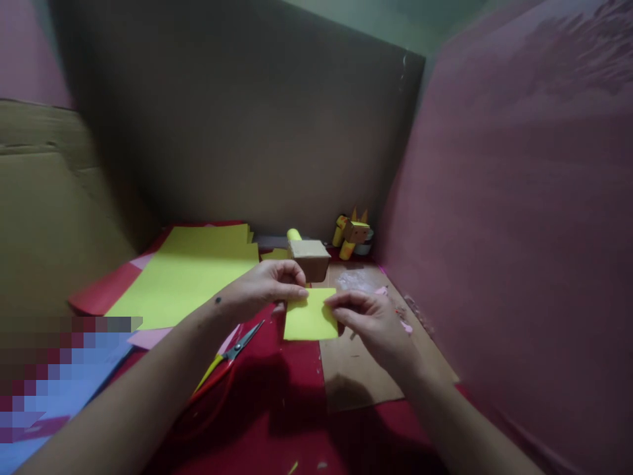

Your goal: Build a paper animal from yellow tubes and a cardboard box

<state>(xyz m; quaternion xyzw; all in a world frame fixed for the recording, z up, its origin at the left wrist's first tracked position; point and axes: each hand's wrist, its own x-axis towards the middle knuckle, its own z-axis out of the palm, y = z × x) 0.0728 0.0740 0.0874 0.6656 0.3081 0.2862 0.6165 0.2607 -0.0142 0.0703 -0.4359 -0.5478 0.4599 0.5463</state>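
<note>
A small yellow paper piece hangs between my two hands above the red surface. My left hand pinches its upper left corner, thumb on the front. On the other side, my right hand grips its right edge between thumb and fingers. Just behind the paper stands a small cardboard box, with a yellow roll at its back left. Scissors with yellow and red handles lie open below my left wrist.
Large yellow sheets lie at the left. A cardboard sheet with scraps lies under my right hand. A cardboard animal figure stands at the back. A pink wall rises at the right, a grey panel behind.
</note>
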